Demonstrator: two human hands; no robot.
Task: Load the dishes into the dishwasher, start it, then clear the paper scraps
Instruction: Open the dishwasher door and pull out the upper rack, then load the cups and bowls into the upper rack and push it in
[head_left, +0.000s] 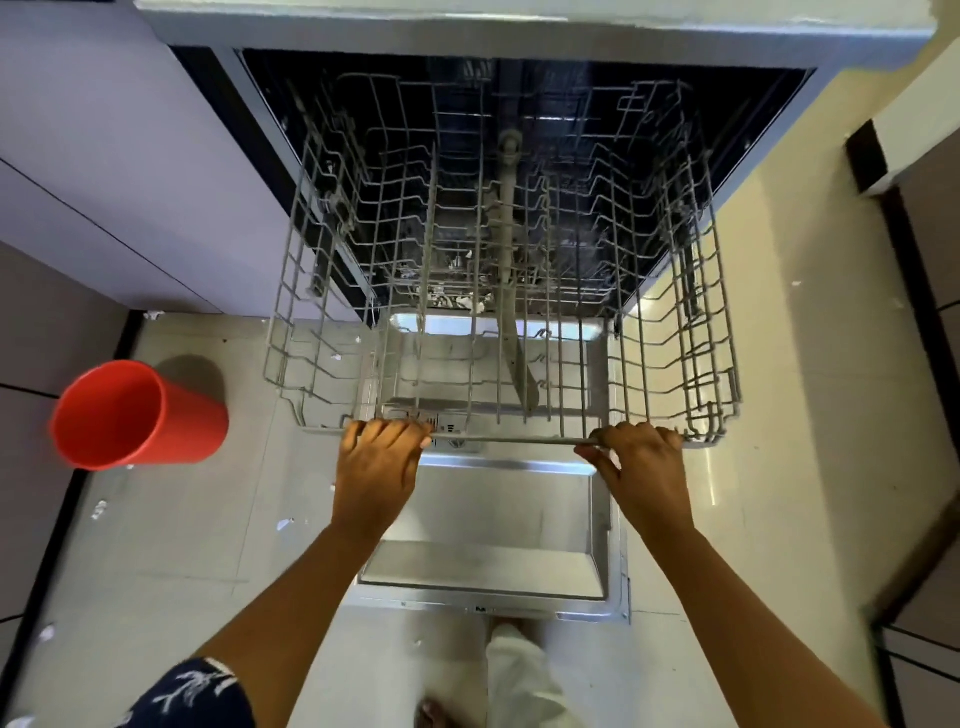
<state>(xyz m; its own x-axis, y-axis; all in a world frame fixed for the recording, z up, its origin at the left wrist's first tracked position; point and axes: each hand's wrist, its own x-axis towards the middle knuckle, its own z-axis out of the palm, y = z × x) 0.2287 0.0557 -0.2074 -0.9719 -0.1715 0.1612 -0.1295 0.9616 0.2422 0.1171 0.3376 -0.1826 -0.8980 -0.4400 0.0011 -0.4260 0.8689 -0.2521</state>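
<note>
Rack (470, 364) of the dishwasher, extended above the lowered door (488, 519). Left hand (379, 467) and right hand (647, 467) each curl round its front rail (514, 440). Judged light, stiff and free-rolling; the rail's two ends give the steadiest hold.

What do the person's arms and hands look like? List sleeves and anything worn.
Both forearms are bare down to the left hand and right hand: no gloves, watch or bracelet shows. A dark navy sleeve with a white branch-like print covers the left upper arm; the right arm leaves the frame before any sleeve shows.
</note>
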